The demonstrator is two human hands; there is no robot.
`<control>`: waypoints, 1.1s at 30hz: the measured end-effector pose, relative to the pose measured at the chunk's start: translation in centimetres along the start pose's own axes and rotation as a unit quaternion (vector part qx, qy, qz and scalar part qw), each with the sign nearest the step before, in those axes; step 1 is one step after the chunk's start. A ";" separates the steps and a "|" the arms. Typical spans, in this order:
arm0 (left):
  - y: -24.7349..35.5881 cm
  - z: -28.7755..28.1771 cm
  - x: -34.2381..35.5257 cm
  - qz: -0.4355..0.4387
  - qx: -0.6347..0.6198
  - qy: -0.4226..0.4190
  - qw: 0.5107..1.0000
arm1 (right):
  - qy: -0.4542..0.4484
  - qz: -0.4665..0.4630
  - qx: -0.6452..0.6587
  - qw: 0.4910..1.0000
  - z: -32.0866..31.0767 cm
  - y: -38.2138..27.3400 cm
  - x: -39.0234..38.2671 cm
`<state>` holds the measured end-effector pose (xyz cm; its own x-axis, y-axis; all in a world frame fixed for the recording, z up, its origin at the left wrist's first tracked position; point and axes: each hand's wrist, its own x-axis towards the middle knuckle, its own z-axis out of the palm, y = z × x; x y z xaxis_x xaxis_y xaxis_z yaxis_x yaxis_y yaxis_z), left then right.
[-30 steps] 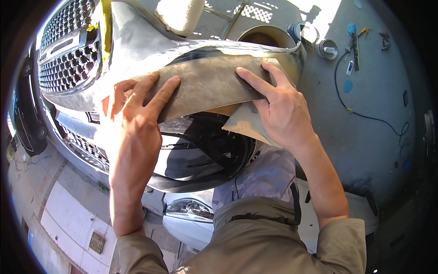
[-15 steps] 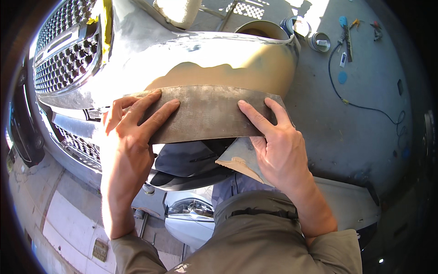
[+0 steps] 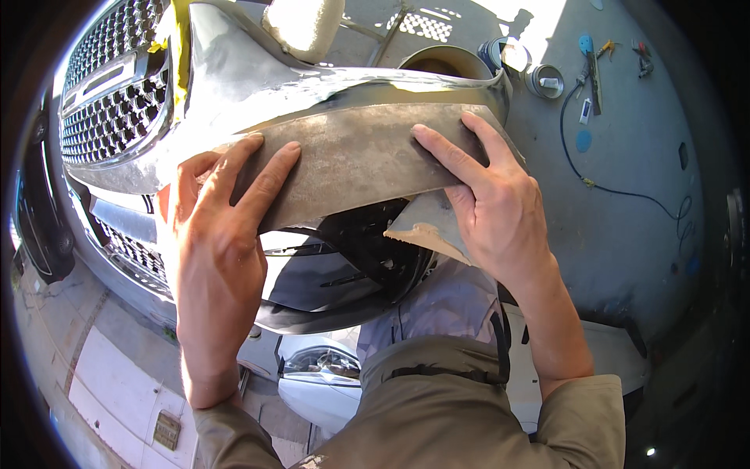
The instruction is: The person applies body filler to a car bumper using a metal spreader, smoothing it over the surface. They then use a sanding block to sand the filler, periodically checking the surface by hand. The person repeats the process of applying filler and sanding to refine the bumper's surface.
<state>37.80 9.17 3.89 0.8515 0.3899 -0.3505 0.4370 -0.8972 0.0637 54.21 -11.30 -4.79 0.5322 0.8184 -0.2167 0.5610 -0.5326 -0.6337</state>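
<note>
My left hand (image 3: 223, 227) grips the left end of a wide, flexible grey-brown plate (image 3: 348, 156), two fingertips pressed on its face. My right hand (image 3: 496, 203) grips the right end, fingers on top, and also holds a smaller plate (image 3: 426, 223) with beige paste along its edge beneath the wide one. The wide plate lies across the car bumper (image 3: 234, 70), whose upper part shows grey and white patches. Below it is a black opening (image 3: 351, 258). At the bumper's left are a chrome grille (image 3: 109, 102) and yellow masking tape (image 3: 181, 47).
A large bucket (image 3: 441, 62), tins (image 3: 544, 80), tools (image 3: 594, 74) and a hose (image 3: 617, 190) lie on the grey floor to the right. A white padded object (image 3: 305, 23) is behind the bumper. A white car part (image 3: 316, 383) sits below me; a dark car (image 3: 39, 219) is at far left.
Both hands first drew the wide plate down toward me, baring beige filler on the bumper, then moved it back up over that area, its right end now a little farther right.
</note>
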 end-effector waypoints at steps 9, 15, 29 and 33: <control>0.5 2.2 3.1 -0.017 0.005 0.010 1.000 | -0.001 -0.049 0.022 0.999 3.4 4.6 3.1; 0.1 2.5 3.0 -0.008 0.021 0.008 1.000 | -0.035 -0.006 0.022 0.999 3.6 3.9 2.6; -0.2 1.3 1.4 0.018 -0.015 -0.033 0.999 | -0.100 0.093 0.056 0.989 1.5 0.1 -1.1; -0.7 1.0 0.7 0.033 -0.018 -0.045 0.998 | -0.101 0.115 0.076 0.985 1.0 -1.4 -2.7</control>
<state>37.75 9.89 2.67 0.8502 0.3088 -0.4264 0.3922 -0.9118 0.1216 51.38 -12.58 -4.06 0.4892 0.7137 -0.5014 0.3305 -0.6837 -0.6506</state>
